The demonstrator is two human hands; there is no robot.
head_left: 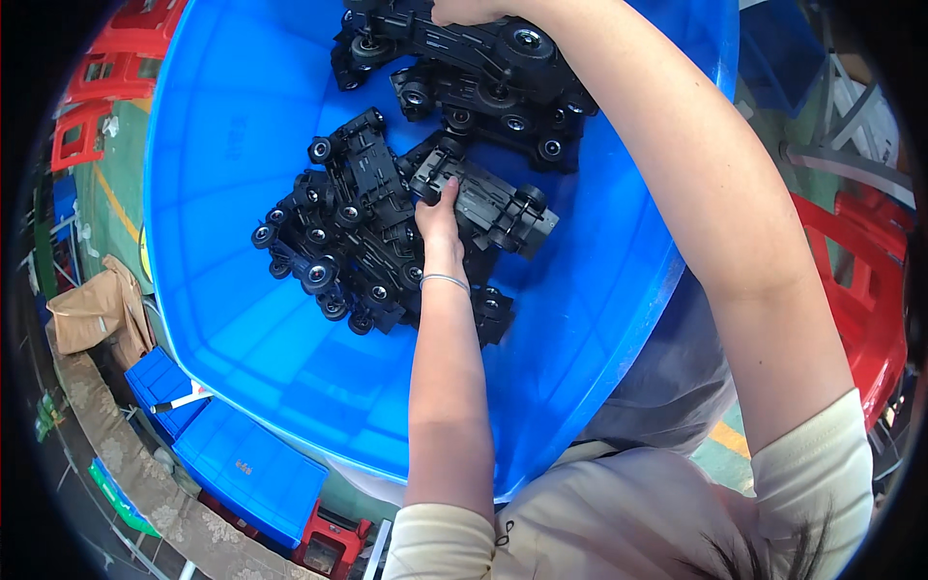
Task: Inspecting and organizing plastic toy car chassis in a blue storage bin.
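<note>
One grey toy-vehicle chassis [483, 205] sits wheels-up over the nearer heap of black chassis [369, 166] inside the blue tub [217, 203]; I have the left hand [439, 215] gripping its end, thumb across the underside, presumably for steadiness. The right hand [472, 9] reaches the farther heap [449, 41], cropped, its closure untellable.

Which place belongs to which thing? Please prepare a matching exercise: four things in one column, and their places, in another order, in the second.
Things:
1. Left hand
2. Right hand
3. Bracelet
4. Tub

Places:
A. around a wrist
B. around the black chassis
C. on the grey chassis
D. partly cut off by the picture's upper edge

Right pairs: 1-C, 2-D, 3-A, 4-B.
</note>
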